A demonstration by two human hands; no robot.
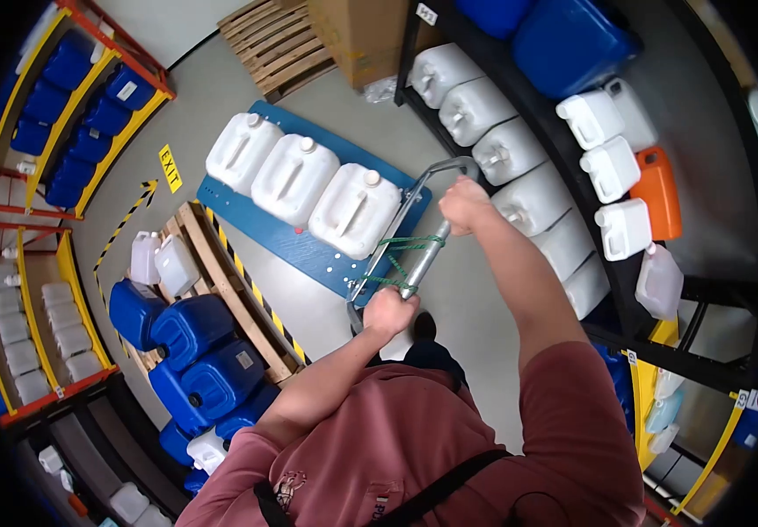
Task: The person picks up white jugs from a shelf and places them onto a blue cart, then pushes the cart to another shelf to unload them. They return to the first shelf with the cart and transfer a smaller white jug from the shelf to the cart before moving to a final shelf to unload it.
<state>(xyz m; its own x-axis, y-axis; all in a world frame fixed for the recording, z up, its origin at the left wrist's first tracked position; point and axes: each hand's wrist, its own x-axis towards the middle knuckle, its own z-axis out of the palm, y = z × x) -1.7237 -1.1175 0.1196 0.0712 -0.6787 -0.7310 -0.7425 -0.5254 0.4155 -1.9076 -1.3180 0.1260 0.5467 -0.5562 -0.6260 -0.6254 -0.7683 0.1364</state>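
Note:
A blue platform trolley (308, 250) stands on the grey floor and carries three white jerrycans (295, 178) in a row. Both of my hands grip its metal push handle (427, 250), which has green cord wound around it. My left hand (389, 312) holds the near end of the bar. My right hand (464, 204) holds the far end, close to the black shelf.
A black shelf rack (563, 140) on the right holds white, blue and one orange jerrycan (660, 189). A wooden pallet (221, 281) with blue drums (194, 342) lies to the left. Red-yellow racking (71, 114) lines the far left. Empty pallets (278, 44) and a carton stand ahead.

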